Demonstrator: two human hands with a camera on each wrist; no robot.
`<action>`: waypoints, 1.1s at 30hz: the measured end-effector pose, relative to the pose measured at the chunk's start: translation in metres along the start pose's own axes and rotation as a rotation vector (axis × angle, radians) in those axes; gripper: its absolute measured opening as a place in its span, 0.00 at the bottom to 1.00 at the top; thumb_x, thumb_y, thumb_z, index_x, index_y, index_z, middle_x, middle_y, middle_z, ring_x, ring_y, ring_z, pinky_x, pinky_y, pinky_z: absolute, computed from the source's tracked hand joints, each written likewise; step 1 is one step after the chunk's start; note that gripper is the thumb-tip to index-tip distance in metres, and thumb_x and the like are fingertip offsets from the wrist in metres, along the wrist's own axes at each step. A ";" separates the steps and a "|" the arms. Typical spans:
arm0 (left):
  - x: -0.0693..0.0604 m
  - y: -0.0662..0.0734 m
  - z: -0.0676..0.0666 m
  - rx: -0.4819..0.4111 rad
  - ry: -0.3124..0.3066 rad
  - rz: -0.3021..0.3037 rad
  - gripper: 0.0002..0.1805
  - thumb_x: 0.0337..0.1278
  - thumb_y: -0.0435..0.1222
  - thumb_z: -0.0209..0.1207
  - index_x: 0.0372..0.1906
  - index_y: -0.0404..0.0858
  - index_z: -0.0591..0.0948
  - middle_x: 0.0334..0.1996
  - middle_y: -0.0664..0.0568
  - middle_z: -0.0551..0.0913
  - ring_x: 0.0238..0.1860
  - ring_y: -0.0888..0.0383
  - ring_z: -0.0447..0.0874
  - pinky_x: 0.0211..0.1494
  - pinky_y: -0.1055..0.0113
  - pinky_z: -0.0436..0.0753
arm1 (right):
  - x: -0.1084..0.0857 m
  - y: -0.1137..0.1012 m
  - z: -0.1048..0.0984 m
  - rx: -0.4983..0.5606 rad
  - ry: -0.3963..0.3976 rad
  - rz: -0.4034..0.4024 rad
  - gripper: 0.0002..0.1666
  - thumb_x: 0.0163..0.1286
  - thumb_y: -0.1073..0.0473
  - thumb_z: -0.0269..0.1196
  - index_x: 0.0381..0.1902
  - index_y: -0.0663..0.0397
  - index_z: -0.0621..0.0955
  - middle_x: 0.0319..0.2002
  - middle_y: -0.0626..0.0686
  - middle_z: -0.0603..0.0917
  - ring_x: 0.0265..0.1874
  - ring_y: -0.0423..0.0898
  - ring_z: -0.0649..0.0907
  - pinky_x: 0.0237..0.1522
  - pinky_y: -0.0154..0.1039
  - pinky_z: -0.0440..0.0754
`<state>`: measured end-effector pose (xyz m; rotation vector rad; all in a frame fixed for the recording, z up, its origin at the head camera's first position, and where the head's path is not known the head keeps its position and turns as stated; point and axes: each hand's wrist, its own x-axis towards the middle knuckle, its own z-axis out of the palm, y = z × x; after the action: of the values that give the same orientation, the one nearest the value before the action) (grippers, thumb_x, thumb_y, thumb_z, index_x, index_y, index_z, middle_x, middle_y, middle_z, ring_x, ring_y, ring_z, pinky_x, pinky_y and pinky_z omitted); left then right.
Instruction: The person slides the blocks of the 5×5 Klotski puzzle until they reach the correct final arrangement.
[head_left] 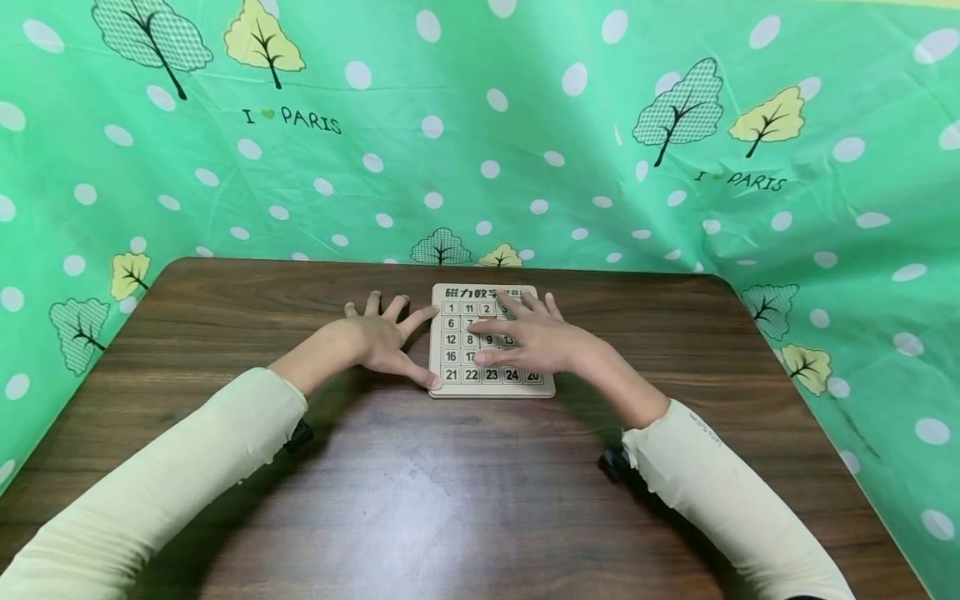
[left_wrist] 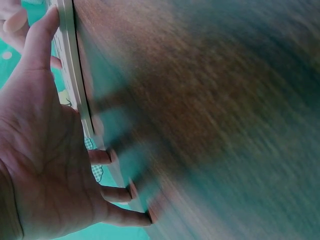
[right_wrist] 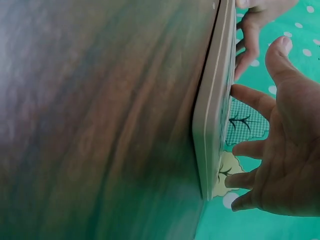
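Find the board between the hands, flat on the table, partly beneath the right hand. Best brace its side with the left hand, spread and touching there, gripping nothing. With the right, also spread and without a grip, probably better to nudge the tiles singly, lightly, straight, spare fingers lifted clear.

We had a bright head view, light seemingly from above, with pale glare on the table, soft shadows under the sleeves and legible numbers on the board. In both wrist views we found dimmer light, shaded hands, a greenish reflection of the cloth and table grain blurred out of focus
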<state>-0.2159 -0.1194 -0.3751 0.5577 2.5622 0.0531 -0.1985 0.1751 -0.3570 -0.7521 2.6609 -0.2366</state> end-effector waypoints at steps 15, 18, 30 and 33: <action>-0.006 0.001 -0.003 0.004 -0.004 0.009 0.73 0.53 0.85 0.62 0.95 0.66 0.37 0.94 0.36 0.39 0.90 0.15 0.32 0.82 0.10 0.47 | -0.006 0.022 -0.002 0.040 0.031 -0.010 0.38 0.85 0.25 0.56 0.85 0.26 0.75 0.94 0.65 0.47 0.90 0.80 0.45 0.86 0.84 0.35; -0.006 0.002 -0.003 0.004 0.002 0.014 0.73 0.53 0.85 0.62 0.95 0.66 0.38 0.94 0.36 0.40 0.90 0.15 0.33 0.82 0.10 0.48 | 0.000 0.019 -0.001 0.048 0.039 -0.012 0.38 0.85 0.26 0.57 0.87 0.23 0.72 0.94 0.65 0.46 0.90 0.81 0.45 0.86 0.84 0.35; -0.005 0.003 -0.003 -0.008 -0.004 0.010 0.73 0.53 0.86 0.61 0.95 0.66 0.37 0.94 0.35 0.39 0.89 0.14 0.33 0.82 0.09 0.47 | 0.011 0.009 0.001 0.031 0.012 0.007 0.40 0.83 0.23 0.57 0.88 0.19 0.69 0.95 0.63 0.43 0.90 0.81 0.42 0.87 0.82 0.34; -0.005 0.003 -0.003 0.002 0.003 0.017 0.73 0.52 0.86 0.62 0.95 0.65 0.38 0.94 0.35 0.40 0.89 0.15 0.34 0.82 0.10 0.48 | 0.005 0.005 0.001 0.014 0.005 -0.002 0.40 0.82 0.24 0.59 0.87 0.20 0.71 0.95 0.61 0.45 0.90 0.81 0.41 0.86 0.83 0.35</action>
<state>-0.2121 -0.1186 -0.3695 0.5802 2.5603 0.0578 -0.2046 0.1771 -0.3606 -0.7509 2.6600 -0.2578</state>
